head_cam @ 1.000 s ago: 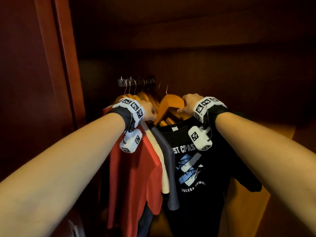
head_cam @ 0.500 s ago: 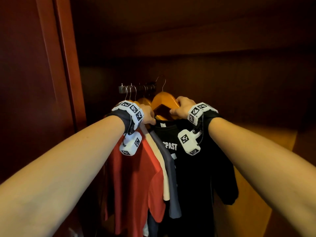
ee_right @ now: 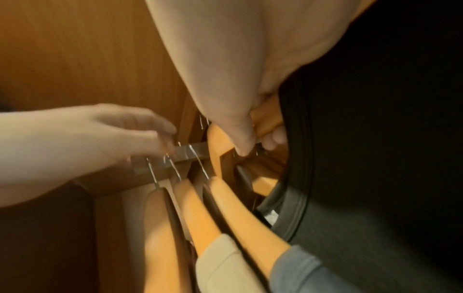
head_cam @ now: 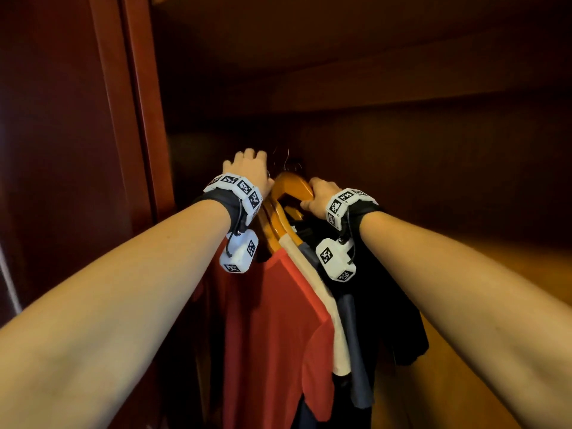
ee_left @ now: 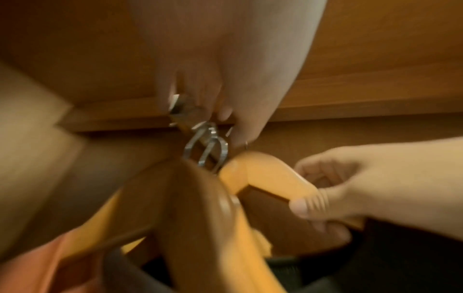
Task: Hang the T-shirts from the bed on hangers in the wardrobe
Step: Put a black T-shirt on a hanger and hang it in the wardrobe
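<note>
My right hand (head_cam: 318, 198) grips the top of a wooden hanger (head_cam: 291, 185) that carries a black T-shirt (head_cam: 380, 292), held up close to the wardrobe rail (ee_right: 191, 152). In the right wrist view the thumb and fingers (ee_right: 240, 136) wrap that hanger (ee_right: 267, 119) beside the black T-shirt's (ee_right: 375, 158) collar. My left hand (head_cam: 247, 164) is raised to the rail (ee_left: 179, 105), with fingers (ee_left: 200, 93) curled over it just above the metal hooks (ee_left: 208, 144). Whether the held hanger's hook sits on the rail is hidden.
A red T-shirt (head_cam: 272, 320), a cream one (head_cam: 312, 274) and a grey-blue one (head_cam: 353, 323) hang on wooden hangers (ee_right: 200, 214) left of the black shirt. The wardrobe's dark red side panel (head_cam: 133, 103) stands close on the left. The space right of the black shirt is dim.
My left hand has risen from the hangers' shoulders to the rail. My right hand has carried the hanger with the black T-shirt left toward the other hangers, and the shirt has turned edge-on.
</note>
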Demonstrator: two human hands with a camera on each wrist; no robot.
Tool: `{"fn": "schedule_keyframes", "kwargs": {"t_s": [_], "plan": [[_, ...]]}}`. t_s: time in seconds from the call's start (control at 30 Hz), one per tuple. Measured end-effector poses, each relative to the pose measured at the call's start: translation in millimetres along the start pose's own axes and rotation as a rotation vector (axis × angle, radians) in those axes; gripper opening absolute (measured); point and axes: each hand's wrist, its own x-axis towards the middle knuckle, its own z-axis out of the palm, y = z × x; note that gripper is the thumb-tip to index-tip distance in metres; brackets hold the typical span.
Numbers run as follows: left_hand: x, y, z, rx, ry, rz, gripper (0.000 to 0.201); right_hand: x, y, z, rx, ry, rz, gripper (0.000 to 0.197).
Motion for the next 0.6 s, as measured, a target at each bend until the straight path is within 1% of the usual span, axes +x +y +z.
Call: {"fn": "schedule_keyframes", "kwargs": {"t_s": [0.07,0.17,0.43,0.6], "plan": [[2,-6,8,0.025,-0.080,-0.038,0.051,6,-2,6,-0.023,-0.025,-0.012,0.044],[3,-9,16,0.058,-0.100,-0.021,0.047,12,-2,15,-0.046,-0.066,-0.028,0.041],[2,-6,21,0.040,-0.090,-0.029,0.058,17,6,35,-0.109,-0.186,0.031,0.039],[-1,-2,26,0.063,-0.055,-0.050,0.065,14,10,34,-0.178,-0.222,0.012,0.043]]}}
